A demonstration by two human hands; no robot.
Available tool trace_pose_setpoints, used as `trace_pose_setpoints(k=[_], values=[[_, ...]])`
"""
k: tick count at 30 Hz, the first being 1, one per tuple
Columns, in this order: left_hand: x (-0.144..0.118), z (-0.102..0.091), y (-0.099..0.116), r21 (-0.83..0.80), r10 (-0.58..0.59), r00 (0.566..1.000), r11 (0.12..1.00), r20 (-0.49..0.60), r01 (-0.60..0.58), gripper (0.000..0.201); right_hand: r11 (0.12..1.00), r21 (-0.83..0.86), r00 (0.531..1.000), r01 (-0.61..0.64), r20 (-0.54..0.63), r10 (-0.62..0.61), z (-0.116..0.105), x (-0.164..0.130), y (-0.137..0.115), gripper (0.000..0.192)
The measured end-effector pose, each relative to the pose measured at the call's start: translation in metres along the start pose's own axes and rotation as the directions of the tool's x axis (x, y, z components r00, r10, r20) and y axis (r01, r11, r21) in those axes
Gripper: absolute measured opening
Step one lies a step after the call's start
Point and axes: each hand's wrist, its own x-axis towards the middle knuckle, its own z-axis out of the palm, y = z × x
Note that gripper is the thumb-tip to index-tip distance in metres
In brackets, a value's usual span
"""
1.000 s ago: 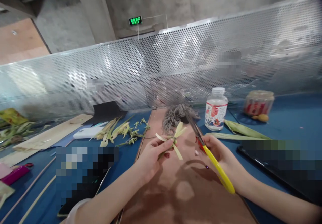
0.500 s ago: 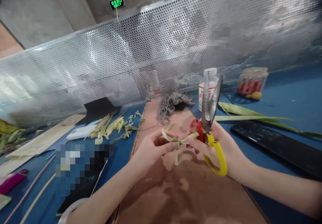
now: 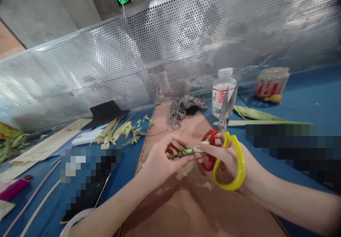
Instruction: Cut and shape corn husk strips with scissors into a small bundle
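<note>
Holding a small woven leaf piece above the brown board, the left hand pinches its 9 o'clock end between thumb and fingertips. The right hand, at 3 o'clock, nips the other end, its fingers hooked through the scissors; blades point up at 12 o'clock, nearly together, likely parked clear of the work. Beyond lie a cord bundle, a white bottle and cut leaves. Weave detail is indistinct; patches at 3 and 8 o'clock are obscured.
</note>
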Motion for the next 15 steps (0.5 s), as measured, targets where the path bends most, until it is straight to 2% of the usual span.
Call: trace_pose_setpoints(k=[5, 10, 15], values=[[-0.001, -0.0019, -0.0032, 0.036, 0.08, 0.997, 0.996, 0.017, -0.081, 0.022, 1.0, 0.025, 1.0, -0.019, 0.001, 0.019, -0.003, -0.0005, 0.0012, 0.033], [-0.0014, -0.0046, -0.0051, -0.052, 0.069, 0.996, 0.996, 0.063, -0.065, 0.021, 1.0, 0.008, 1.0, -0.025, -0.01, 0.025, -0.0045, 0.0011, 0.0035, 0.031], [-0.0022, -0.0025, -0.0014, -0.1, 0.069, 0.996, 0.993, 0.062, -0.062, 0.022, 0.999, 0.04, 0.999, -0.035, -0.009, 0.036, -0.0034, 0.0026, 0.0047, 0.029]])
